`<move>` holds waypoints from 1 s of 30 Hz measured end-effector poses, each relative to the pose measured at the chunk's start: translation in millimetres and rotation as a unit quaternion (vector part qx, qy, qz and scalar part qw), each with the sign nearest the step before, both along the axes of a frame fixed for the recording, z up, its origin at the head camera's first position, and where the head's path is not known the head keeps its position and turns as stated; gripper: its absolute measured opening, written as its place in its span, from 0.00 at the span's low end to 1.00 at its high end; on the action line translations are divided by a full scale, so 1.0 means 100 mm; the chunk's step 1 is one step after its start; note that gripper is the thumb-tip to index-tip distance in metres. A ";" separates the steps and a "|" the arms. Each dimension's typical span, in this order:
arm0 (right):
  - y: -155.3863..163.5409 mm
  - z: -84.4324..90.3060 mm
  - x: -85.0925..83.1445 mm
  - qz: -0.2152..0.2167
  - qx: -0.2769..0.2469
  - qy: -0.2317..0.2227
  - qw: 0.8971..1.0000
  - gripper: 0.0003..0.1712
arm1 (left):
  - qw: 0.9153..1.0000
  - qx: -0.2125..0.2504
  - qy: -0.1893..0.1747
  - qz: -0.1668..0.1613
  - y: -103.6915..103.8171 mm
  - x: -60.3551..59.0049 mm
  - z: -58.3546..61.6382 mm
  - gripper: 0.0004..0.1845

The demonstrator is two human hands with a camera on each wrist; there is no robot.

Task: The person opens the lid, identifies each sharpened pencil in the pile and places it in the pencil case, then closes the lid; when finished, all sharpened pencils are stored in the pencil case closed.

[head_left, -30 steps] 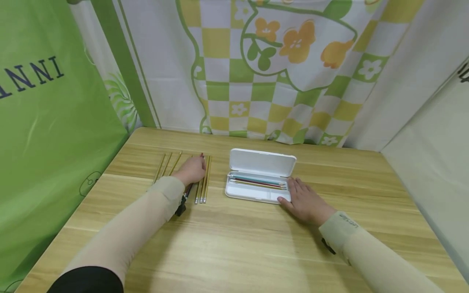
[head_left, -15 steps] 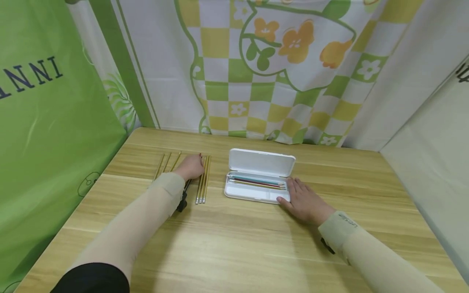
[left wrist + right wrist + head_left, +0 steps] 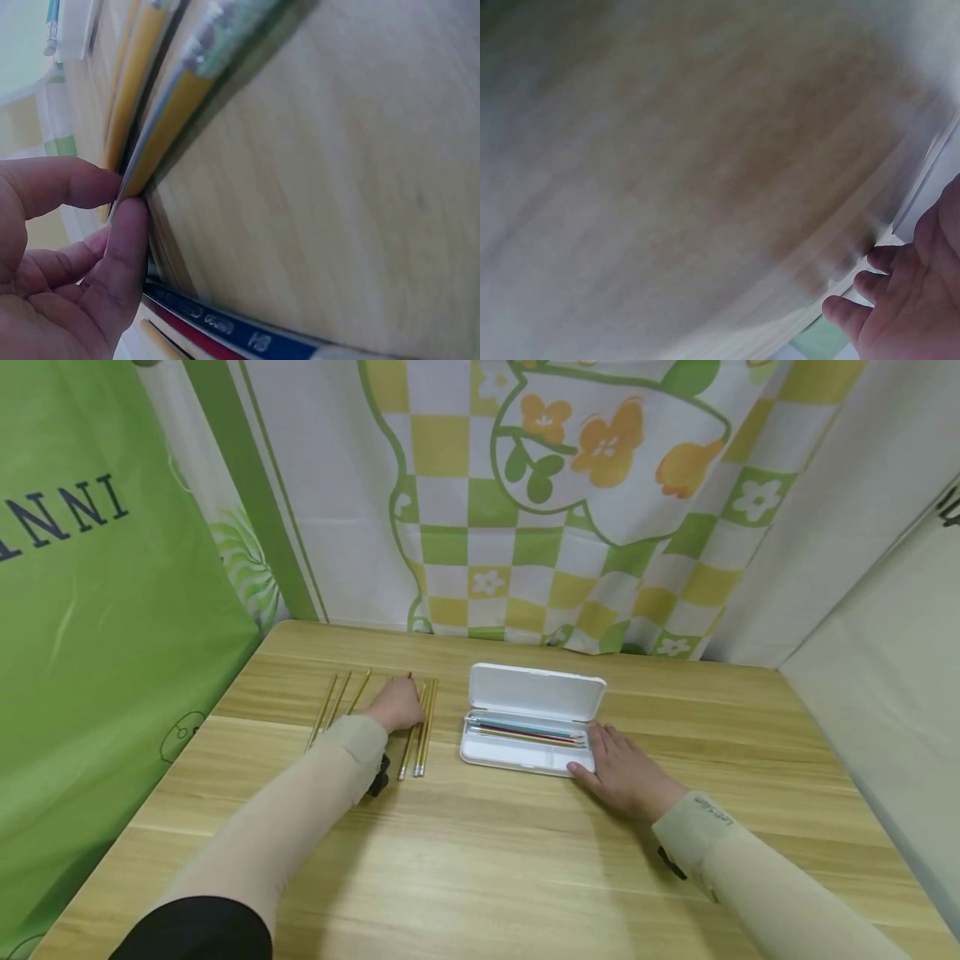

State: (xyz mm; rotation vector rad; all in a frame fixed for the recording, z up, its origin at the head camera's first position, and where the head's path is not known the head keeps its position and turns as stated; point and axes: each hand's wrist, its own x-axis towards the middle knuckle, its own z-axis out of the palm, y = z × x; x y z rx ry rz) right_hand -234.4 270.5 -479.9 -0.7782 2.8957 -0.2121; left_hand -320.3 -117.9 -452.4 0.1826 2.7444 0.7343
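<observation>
My left hand (image 3: 397, 703) is over the loose pencils on the left of the table. In the left wrist view its thumb and forefinger pinch a yellow pencil (image 3: 169, 116) whose end points up and right. Two more yellow pencils (image 3: 424, 739) lie close along its right side. A dark blue pencil (image 3: 225, 321) marked HB and a red pencil (image 3: 196, 335) lie below the hand in that view. My right hand (image 3: 630, 772) rests with extended fingers at the right end of the open white pencil case (image 3: 517, 758), thumb by its front corner.
Inside the case lie several pencils (image 3: 528, 732), blue, red and yellow, and its lid (image 3: 536, 691) stands raised at the back. Further yellow pencils (image 3: 322, 710) lie spread left of my left hand. A patterned curtain (image 3: 525, 560) hangs behind the table (image 3: 487, 860).
My left hand has shifted slightly right. The pencil it pinches now lies slanted, a little apart from the two beside it, which have slid right. The right hand and case stay put.
</observation>
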 end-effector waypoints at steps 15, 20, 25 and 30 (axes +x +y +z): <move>-0.04 0.04 0.04 -0.003 0.004 -0.005 1.000 0.50 | 0.998 0.058 -0.015 0.031 -0.02 0.03 0.04 0.18; -0.05 0.10 0.06 -0.002 -0.004 -0.002 1.000 0.51 | 0.993 0.108 0.015 0.034 -0.05 0.06 0.15 0.10; -0.04 0.09 0.05 -0.002 0.002 0.000 1.000 0.50 | 0.984 0.179 -0.004 0.027 -0.04 0.08 0.26 0.24; -0.05 0.09 0.05 -0.003 0.004 0.000 1.000 0.50 | 0.971 0.238 -0.030 0.007 -0.01 0.08 0.40 0.23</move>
